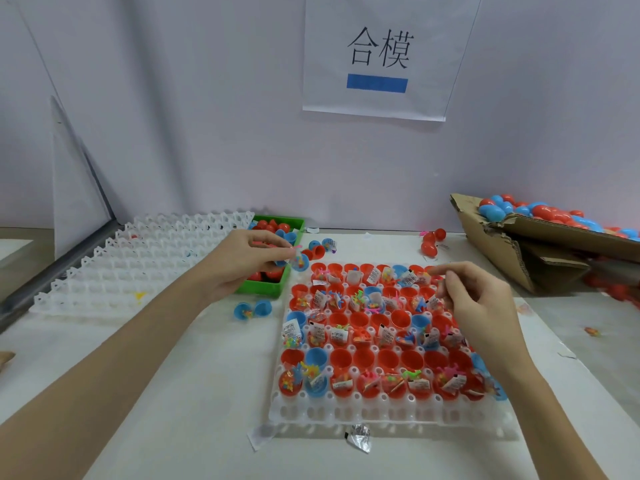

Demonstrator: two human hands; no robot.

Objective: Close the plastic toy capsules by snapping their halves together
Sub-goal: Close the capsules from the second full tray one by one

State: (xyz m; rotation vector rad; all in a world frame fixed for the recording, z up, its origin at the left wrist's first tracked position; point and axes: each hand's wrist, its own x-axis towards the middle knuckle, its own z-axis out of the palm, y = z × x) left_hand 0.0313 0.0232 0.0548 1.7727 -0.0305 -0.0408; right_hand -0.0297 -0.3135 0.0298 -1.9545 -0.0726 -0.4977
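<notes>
Our left hand (242, 261) pinches an open blue capsule (300, 262), left of the tray (381, 407). Our right hand (474, 299), fingers loosely curled and holding nothing, hovers nearer the tray's far-right capsules.

Even, bright, diffuse light on my feed; shadows soft and faint. No harsh glare. Wide-angle lens bends the edges. Motion blur on the right hand (481, 306) and the cardboard box (519, 251) at right; centre is acceptably sharp.
</notes>
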